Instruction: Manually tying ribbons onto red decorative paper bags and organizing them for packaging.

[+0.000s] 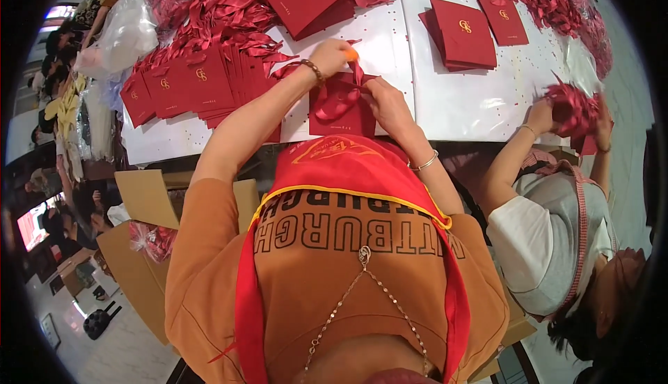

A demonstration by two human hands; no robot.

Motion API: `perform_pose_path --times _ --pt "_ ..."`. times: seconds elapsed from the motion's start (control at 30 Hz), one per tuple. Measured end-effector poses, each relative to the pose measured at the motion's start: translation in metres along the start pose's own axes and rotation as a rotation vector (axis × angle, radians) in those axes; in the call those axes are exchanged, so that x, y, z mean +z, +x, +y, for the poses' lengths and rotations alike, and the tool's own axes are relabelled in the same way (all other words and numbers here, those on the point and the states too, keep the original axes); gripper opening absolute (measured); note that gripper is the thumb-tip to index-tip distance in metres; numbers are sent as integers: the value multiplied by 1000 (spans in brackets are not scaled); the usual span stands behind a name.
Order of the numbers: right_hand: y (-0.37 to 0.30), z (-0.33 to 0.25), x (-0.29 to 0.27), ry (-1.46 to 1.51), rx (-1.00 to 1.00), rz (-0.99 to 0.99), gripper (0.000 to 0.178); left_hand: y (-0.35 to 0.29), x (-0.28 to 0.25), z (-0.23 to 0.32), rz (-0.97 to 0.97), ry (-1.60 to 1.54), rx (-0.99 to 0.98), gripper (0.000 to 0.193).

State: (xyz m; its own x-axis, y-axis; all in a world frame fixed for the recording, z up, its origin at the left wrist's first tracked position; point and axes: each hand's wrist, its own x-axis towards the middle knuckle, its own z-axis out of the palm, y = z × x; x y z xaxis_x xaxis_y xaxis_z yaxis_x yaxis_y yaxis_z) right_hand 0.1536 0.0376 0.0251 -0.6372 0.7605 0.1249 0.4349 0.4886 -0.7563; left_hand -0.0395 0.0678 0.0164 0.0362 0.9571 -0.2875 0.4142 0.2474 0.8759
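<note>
Dark-red flat paper bag (357, 121), smooth stiff card, rectangular, lies on the counter (376, 25) right in front of the person, between both hands. Glossy red satin ribbon (337, 107) loops over its face, soft and curled. Left hand (330, 57): fingers closed, pinching the ribbon above the bag's top edge; something orange at the fingertips. Right hand (391, 103): fingers curled in at the bag's upper right, by the ribbon; can't tell whether it pinches ribbon, card or both. Dark beaded bracelet (313, 71) on the left wrist, thin silvery bangle (425, 162) on the right.

Counter is white, shiny, with a seam, sprinkled with tiny red specks. Left: overlapping row of red card bags with gold print (182, 86), ribbon handles up. Beyond: tangled heap of shiny red ribbons (226, 8), plus a tilted red bag stack (307, 0). Right of seam: fanned red bag pile (465, 36), smaller red bag (504, 20) beside it, second ribbon heap (553, 1) at far right.

Crinkled translucent plastic bag (125, 39) at the left edge. Open brown cardboard box (136, 245) below the counter. Co-worker (557, 238) at right, both hands at a red ribbon bunch (574, 109). Pale, glossy, veined floor (142, 339).
</note>
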Motion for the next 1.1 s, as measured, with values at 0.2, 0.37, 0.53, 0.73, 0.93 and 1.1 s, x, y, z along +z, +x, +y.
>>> perform_pose_path --times 0.2,0.37,0.53,0.73,0.93,1.1 --pt "-1 -1 -3 53 -28 30 11 -20 -26 -22 245 408 -9 36" --pt "1 0 -5 75 -50 14 12 -23 -20 -15 158 282 -92 37" --pt "2 -5 -6 49 -61 -8 12 -31 -7 15 162 543 115 32" --pt "4 -24 -14 -307 -289 302 23 -30 8 13 126 409 148 31" --pt "-6 -16 4 501 154 -45 45 -19 2 7 119 254 147 30" --pt "3 -29 -7 414 -1 -75 49 -1 -47 13 460 -180 59 27"
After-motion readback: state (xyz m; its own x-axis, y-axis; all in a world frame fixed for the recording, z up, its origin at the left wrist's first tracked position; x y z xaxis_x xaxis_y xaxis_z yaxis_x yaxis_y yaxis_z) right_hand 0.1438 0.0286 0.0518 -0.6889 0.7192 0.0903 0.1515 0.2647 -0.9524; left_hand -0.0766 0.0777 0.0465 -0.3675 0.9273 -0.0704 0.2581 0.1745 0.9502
